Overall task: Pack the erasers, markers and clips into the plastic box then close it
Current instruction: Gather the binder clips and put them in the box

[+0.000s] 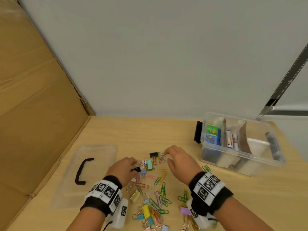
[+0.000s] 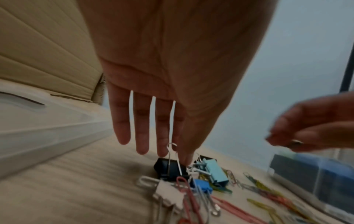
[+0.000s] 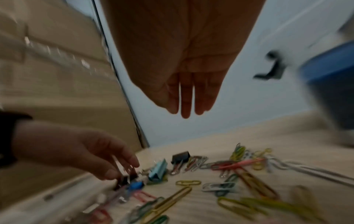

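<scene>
Surface: light wood-grain tabletop [image 1: 116,130] | Rear: plain pale grey-white wall [image 1: 166,55] | Left: large brown corrugated cardboard sheet [image 1: 33,97] leaning upright | Right: dark notched metal strip [image 1: 283,80] slanting against wall | Light: even, soft

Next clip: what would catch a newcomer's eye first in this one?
The bright scatter of paper clips and binder clips across the wooden table, with both hands working in it: the left hand pinches a black binder clip, the right hand hovers over clips. To the right stands the open plastic box; its lid lies left.
</scene>
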`<state>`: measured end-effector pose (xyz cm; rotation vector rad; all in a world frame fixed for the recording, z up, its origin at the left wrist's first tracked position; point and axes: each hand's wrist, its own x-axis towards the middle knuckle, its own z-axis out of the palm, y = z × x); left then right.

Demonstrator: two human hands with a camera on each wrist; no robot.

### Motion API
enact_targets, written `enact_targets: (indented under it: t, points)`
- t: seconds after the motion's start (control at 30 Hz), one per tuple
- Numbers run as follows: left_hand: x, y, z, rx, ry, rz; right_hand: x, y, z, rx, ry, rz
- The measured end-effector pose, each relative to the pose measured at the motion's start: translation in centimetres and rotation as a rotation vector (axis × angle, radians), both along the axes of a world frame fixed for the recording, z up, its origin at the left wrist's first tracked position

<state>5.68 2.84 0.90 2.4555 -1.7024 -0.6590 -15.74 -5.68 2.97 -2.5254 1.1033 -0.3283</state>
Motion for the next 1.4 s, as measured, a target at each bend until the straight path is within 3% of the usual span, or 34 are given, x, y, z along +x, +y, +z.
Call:
enact_targets:
  t: [0.2, 0.3, 0.4, 0.53, 0.8, 1.0, 1.17, 1.3, 1.4]
  points:
    - [0.8, -1.4, -0.7, 0.035, -0.072, -0.085, 7.1, -3.0, -2.4, 0.078, 0.402, 0.21]
    - [1.2, -1.2, -0.9, 0.036, -0.061, -0.094, 8.6, -3.0, -3.3, 0.017, 0.5, 0.186]
    - [1.5, -1.1, -1.2, 0.036, -0.034, -0.107, 8.7, -3.3, -3.6, 0.048, 0.441, 0.088]
    - [1.5, -1.4, -1.2, 0.029, -0.023, -0.134, 7.5, -3.9, -3.6, 0.238, 0.283, -0.083]
    - [1.6, -1.3, -1.5, -0.006, 0.036, -0.149, 3.5, -2.1, -3.3, 0.542, -0.292, -0.326]
    - [1.5, -0.7, -1.8, -0.029, 0.083, -0.121, 4.8, -1.6, -3.4, 0.62, -0.335, -0.353]
    - [2.8, 0.0, -1.3, -0.142, 0.24, -0.041, 6.4, -0.8, -3.4, 0.563, -0.161, -0.284]
    - [3.7, -0.1, -0.8, -0.232, 0.316, -0.032, 7.6, -0.2, -4.0, 0.335, 0.25, -0.113]
    - [3.9, -0.6, -0.5, -0.254, 0.347, -0.018, 7.6, -0.2, -4.0, 0.339, 0.265, -0.073]
